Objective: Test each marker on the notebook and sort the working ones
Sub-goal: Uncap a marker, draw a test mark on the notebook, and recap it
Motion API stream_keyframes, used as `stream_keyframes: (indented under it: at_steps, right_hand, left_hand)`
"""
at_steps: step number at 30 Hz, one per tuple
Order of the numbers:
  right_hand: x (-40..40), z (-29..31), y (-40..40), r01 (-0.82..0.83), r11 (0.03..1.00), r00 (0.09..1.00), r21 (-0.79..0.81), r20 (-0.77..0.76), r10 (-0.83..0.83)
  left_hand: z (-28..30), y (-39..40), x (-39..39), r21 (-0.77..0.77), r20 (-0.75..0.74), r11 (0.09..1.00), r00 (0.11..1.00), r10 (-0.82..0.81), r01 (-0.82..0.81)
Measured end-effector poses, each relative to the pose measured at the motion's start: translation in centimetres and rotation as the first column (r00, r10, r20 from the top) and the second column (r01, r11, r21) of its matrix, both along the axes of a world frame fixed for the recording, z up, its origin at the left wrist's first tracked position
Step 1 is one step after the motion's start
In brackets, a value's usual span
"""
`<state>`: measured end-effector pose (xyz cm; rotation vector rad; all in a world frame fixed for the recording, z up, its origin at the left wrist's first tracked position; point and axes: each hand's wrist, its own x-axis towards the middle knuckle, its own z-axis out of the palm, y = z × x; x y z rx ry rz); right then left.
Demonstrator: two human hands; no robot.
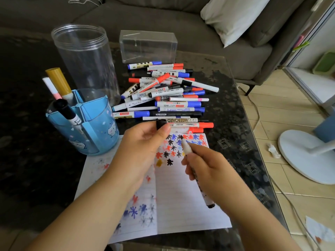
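A dark speckled table stands by a grey sofa with a white pillow. The tan tiled floor holds what may be a fan's white base.

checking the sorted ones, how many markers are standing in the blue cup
3: a gold-capped marker and a white-and-pink one in the back section of the blue cup, a black-capped one in front. None seems hidden.
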<state>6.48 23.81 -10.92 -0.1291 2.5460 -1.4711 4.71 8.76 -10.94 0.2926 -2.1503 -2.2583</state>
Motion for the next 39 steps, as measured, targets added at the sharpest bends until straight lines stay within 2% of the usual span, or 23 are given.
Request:
stream_keyframes:
  at_steps: [2,5,7,9,11,12,14,17,20,24,31,39]
  right_hand:
    - [-0.3,0.0,0.4,0.001,0.993,0.996,-0.117,0.090,0.010]
    - [-0.6,0.1,0.8,0.049,0.943,0.992,-0.330,0.127,-0.007]
    - [-0.8,0.3,0.9,0.112,0.854,0.980,-0.508,0.197,-0.011]
    - [-1.1,0.0,1.2,0.204,0.714,0.949,-0.670,0.315,0.024]
    - [-1.4,-0.5,1.2,0.243,0.631,0.937,-0.737,0.346,0.043]
    - [-1.4,-0.8,1.1,0.219,0.637,0.945,-0.739,0.323,0.050]
    - [-1.5,-1.5,1.1,0.157,0.717,0.970,-0.679,0.243,0.018]
    - [-1.3,-2.1,0.9,0.074,0.896,0.995,-0.438,0.095,-0.036]
    - [-1.1,-2.4,0.5,0.072,0.948,0.997,-0.311,-0.005,-0.077]
    - [-1.1,-3.3,0.1,0.103,0.974,0.987,-0.202,-0.102,-0.126]
    - [-1.4,-5.0,-0.1,0.122,0.979,0.953,-0.164,-0.257,-0.162]
    - [-1.6,-5.3,0.0,0.090,0.986,0.959,-0.140,-0.256,-0.124]
  left_hand:
    - [-0.1,-0.4,-0.1,-0.112,0.009,0.993,0.999,0.032,-0.031]
    - [-0.2,-0.6,-0.1,-0.211,0.003,0.976,0.999,0.047,-0.045]
    - [-0.2,-0.7,-0.1,-0.279,0.000,0.960,1.000,0.019,-0.018]
    - [-0.3,-0.8,-0.2,-0.320,-0.007,0.947,1.000,-0.002,0.000]
    - [-0.4,-0.9,-0.4,-0.356,-0.015,0.935,1.000,-0.008,0.003]
    - [-0.4,-1.0,-0.4,-0.382,-0.012,0.924,1.000,-0.011,0.005]
    - [-0.5,-1.1,-0.4,-0.437,0.002,0.899,1.000,-0.018,0.017]
    - [-0.8,-1.2,-0.4,-0.505,0.015,0.862,0.999,-0.052,0.052]
    - [-0.9,-1.0,-0.5,-0.590,0.009,0.804,0.997,-0.080,0.070]
    - [-1.1,-1.0,-0.5,-0.620,0.033,0.778,0.994,-0.103,0.101]
    - [-1.8,-0.7,-0.7,-0.636,0.074,0.759,0.990,-0.121,0.140]
    - [-2.3,-0.5,-1.0,-0.685,0.087,0.712,0.988,-0.127,0.153]
